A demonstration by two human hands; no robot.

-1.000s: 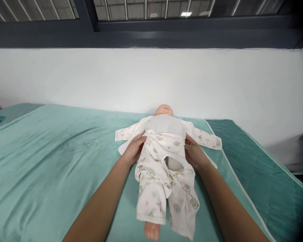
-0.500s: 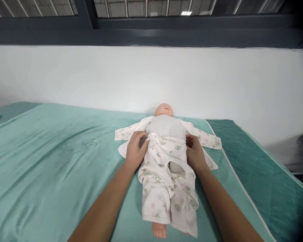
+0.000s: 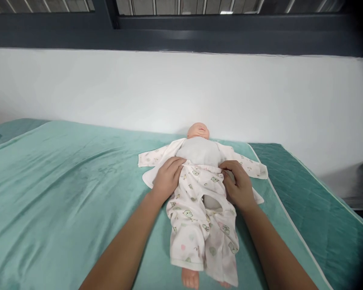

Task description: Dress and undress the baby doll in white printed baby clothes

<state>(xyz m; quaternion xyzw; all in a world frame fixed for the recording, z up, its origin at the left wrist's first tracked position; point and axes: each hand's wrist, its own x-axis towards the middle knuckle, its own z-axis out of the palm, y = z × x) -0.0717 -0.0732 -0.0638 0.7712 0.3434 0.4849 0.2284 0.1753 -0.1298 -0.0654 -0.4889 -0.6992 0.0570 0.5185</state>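
Note:
A baby doll (image 3: 199, 130) lies on its back, head toward the wall. Its printed white pants (image 3: 189, 213) reach up to the waist, with an opening at the crotch. One foot pokes out of the left pant leg, and toes barely show under the other. The printed jacket (image 3: 250, 166) lies spread open under the doll, around its grey torso (image 3: 199, 150). At the left end of the waistband, my left hand (image 3: 168, 177) has its fingers closed on the pants. My right hand (image 3: 236, 183) pinches the waistband at the opposite side.
A light green sheet (image 3: 63, 193) with wrinkles covers the surface under the doll. Darker green quilted cloth (image 3: 308, 193) extends on the right. Behind stands a white wall (image 3: 139, 88) below a dark window frame (image 3: 181, 38) with bars.
Both hands have shifted inward from the sides of the pants onto the front of the waistband. The view has tilted slightly; the doll lies as before.

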